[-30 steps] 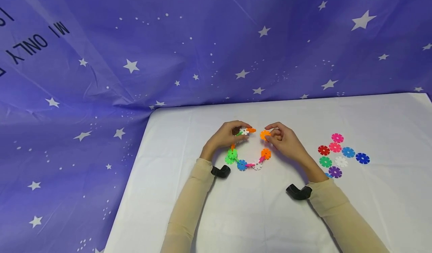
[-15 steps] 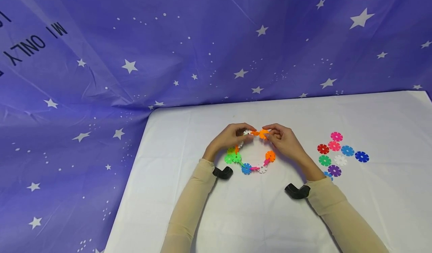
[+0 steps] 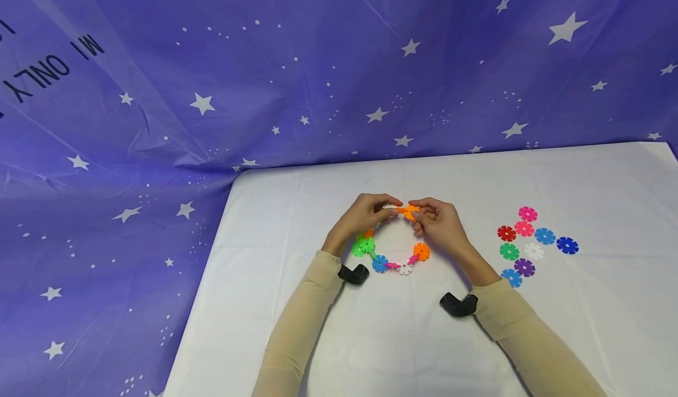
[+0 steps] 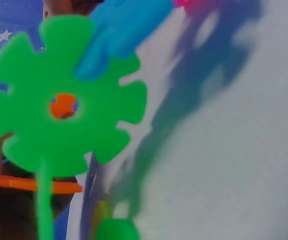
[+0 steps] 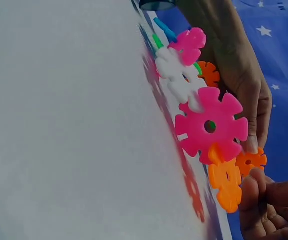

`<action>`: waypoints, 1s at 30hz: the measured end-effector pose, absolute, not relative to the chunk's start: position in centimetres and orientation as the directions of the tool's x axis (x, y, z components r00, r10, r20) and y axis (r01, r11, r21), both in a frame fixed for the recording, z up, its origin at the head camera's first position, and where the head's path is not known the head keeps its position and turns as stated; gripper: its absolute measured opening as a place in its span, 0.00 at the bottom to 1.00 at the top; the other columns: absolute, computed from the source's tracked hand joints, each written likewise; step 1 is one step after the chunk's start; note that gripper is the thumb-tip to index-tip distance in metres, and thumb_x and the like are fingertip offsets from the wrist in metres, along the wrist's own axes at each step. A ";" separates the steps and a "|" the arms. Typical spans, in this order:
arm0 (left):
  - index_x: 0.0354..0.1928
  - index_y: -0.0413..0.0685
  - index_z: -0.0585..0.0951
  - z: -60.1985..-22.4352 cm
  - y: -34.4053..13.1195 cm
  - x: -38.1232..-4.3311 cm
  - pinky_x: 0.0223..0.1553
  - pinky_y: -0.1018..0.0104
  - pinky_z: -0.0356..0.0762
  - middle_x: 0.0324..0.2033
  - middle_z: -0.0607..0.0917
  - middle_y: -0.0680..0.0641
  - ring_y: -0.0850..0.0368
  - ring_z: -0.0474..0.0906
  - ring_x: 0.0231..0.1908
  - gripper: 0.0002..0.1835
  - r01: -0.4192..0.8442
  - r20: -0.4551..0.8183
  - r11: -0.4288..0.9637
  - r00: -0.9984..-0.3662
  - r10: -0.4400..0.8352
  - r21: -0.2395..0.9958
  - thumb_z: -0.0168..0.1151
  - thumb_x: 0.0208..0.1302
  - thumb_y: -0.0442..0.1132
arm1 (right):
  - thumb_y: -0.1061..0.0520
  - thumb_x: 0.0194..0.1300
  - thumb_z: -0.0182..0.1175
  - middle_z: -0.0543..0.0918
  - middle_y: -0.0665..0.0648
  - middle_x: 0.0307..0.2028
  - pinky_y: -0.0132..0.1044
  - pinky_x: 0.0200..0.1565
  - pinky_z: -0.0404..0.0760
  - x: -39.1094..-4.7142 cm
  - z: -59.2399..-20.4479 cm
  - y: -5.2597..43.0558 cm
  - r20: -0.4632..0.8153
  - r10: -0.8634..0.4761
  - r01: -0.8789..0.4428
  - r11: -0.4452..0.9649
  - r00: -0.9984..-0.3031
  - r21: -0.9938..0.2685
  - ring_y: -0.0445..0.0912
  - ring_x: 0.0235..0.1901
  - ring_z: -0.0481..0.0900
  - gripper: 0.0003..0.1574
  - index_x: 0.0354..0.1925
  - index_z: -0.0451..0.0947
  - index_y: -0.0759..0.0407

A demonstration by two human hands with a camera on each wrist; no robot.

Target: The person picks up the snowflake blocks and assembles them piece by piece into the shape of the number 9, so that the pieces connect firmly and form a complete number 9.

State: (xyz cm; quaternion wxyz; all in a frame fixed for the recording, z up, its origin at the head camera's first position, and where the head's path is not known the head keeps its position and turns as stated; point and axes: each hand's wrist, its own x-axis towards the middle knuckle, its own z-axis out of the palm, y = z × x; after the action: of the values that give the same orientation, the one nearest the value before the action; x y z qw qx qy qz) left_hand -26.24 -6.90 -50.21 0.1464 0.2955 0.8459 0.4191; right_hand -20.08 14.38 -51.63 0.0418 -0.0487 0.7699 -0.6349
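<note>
In the head view, a curved chain of notched plastic interlocking discs lies between the hands. Its near side shows a green disc, a blue disc, a white disc and an orange end disc. My left hand pinches the far end of the chain at an edge-on orange disc. My right hand pinches another orange disc against it; whether their slots are engaged cannot be made out. The left wrist view has a green disc close up. A pink disc hangs before the right wrist camera.
Several loose discs lie to the right on the white-covered table, among them a red disc, a purple disc and a dark blue disc. A purple starry cloth hangs behind the table.
My right hand has moved left with its orange disc, closing the gap to the left hand's orange disc. The left hand has shifted slightly right, and the chain has swayed with it.
</note>
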 end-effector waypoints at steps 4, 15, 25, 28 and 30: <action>0.53 0.52 0.84 -50.0 -7.0 -26.2 0.30 0.73 0.66 0.35 0.84 0.52 0.62 0.67 0.26 0.13 0.393 -0.010 0.504 -0.781 0.625 0.769 0.60 0.70 0.43 | 0.66 0.70 0.56 0.81 0.69 0.33 0.33 0.29 0.83 -20.3 -51.8 14.2 0.012 -0.135 -0.037 0.188 -0.991 -0.981 0.47 0.23 0.82 0.16 0.55 0.77 0.67; 0.52 0.48 0.83 -49.5 -11.3 -28.0 0.23 0.70 0.69 0.33 0.88 0.44 0.59 0.73 0.20 0.13 0.343 0.070 0.518 -0.878 0.474 0.783 0.61 0.69 0.41 | 0.62 0.65 0.63 0.82 0.58 0.34 0.25 0.32 0.72 -20.2 -51.6 12.9 0.308 -0.111 -0.327 0.372 -0.945 -0.869 0.42 0.29 0.74 0.18 0.53 0.78 0.65; 0.54 0.46 0.82 -50.6 -16.6 -30.0 0.21 0.71 0.62 0.39 0.85 0.43 0.62 0.67 0.20 0.16 0.141 0.066 0.493 -0.984 0.166 0.858 0.63 0.68 0.44 | 0.61 0.63 0.66 0.81 0.48 0.32 0.35 0.35 0.76 -18.2 -50.4 8.6 0.318 -0.601 -0.620 0.400 -0.733 -0.675 0.38 0.31 0.73 0.11 0.46 0.83 0.60; 0.55 0.45 0.82 -50.7 -16.7 -30.2 0.20 0.71 0.61 0.45 0.84 0.43 0.61 0.64 0.19 0.17 0.142 0.066 0.500 -0.984 0.167 0.855 0.62 0.68 0.44 | 0.56 0.65 0.65 0.78 0.48 0.38 0.34 0.39 0.74 -17.6 -50.7 7.8 0.204 -0.670 -0.627 0.481 -0.714 -0.612 0.38 0.33 0.72 0.19 0.54 0.81 0.57; 0.55 0.45 0.81 -50.7 -16.6 -30.2 0.19 0.71 0.60 0.45 0.84 0.42 0.61 0.65 0.19 0.17 0.149 0.072 0.502 -0.983 0.169 0.852 0.62 0.69 0.44 | 0.53 0.66 0.64 0.75 0.50 0.41 0.33 0.40 0.73 -17.3 -51.0 7.5 0.154 -0.694 -0.637 0.518 -0.703 -0.571 0.39 0.35 0.71 0.23 0.58 0.80 0.57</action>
State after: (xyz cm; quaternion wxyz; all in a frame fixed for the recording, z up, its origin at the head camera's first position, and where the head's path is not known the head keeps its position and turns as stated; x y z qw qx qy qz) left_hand -30.21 -16.61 -50.75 0.0101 0.0916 0.8665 0.4906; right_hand -17.34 7.53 -51.02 0.0465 -0.3826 0.8700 -0.3076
